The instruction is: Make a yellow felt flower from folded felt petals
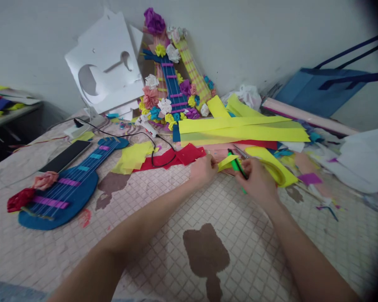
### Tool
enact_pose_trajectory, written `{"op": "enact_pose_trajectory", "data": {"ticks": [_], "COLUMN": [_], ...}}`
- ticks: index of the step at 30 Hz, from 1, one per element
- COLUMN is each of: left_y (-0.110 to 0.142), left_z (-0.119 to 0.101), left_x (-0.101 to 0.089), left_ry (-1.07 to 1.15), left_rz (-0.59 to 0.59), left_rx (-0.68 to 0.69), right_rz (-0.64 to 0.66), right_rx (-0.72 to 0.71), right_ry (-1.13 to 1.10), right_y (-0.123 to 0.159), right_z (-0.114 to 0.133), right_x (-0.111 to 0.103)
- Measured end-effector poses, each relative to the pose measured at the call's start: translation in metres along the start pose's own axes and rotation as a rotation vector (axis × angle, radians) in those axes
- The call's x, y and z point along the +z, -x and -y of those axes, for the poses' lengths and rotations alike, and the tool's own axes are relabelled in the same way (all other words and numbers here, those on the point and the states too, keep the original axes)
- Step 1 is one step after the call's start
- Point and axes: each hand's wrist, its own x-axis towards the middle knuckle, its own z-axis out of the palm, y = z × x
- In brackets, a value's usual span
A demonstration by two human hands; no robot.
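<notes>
My left hand (202, 170) pinches one end of a small yellow paper strip (227, 162) on the patterned table cover (164, 218). My right hand (255, 180) is closed round green-handled scissors (237, 164) whose tip sits at the strip. Both hands work just in front of a pile of long yellow paper sheets (242, 130) and red felt pieces (179, 157).
A blue felt guitar (66, 188) with red and pink paper flowers lies at the left beside a black phone (66, 155). Decorated guitars (173, 84) and white cut card (103, 67) lean on the wall. A glue gun (146, 124) with black cable, a blue bag (324, 88) and white cloth (365, 159) lie behind.
</notes>
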Motion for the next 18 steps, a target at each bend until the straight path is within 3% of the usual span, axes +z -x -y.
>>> {"op": "enact_pose_trajectory", "data": {"ticks": [3, 5, 8, 13, 15, 18], "left_y": [-0.001, -0.001, -0.001, -0.001, 0.000, 0.008], "left_z": [-0.003, -0.003, -0.004, -0.004, -0.003, 0.002], "left_x": [0.000, -0.001, -0.001, -0.001, -0.003, -0.012], "left_ry": [-0.041, -0.062, -0.082, -0.088, -0.086, -0.087], "left_rz": [0.009, 0.013, 0.017, 0.020, 0.015, -0.013], "left_rx": [-0.005, -0.006, -0.006, 0.020, 0.036, 0.084], "right_rz": [-0.179, -0.234, -0.147, 0.093, 0.108, 0.017], "right_rx": [0.052, 0.032, -0.052, -0.139, -0.150, -0.155], "right_ry": [-0.045, -0.082, -0.058, 0.208, 0.243, 0.208], "right_y": [-0.003, -0.003, 0.000, 0.006, 0.007, 0.009], "right_z": [-0.004, -0.003, 0.005, 0.014, 0.012, 0.011], "right_x": [-0.009, -0.010, -0.001, 0.021, 0.022, 0.016]}}
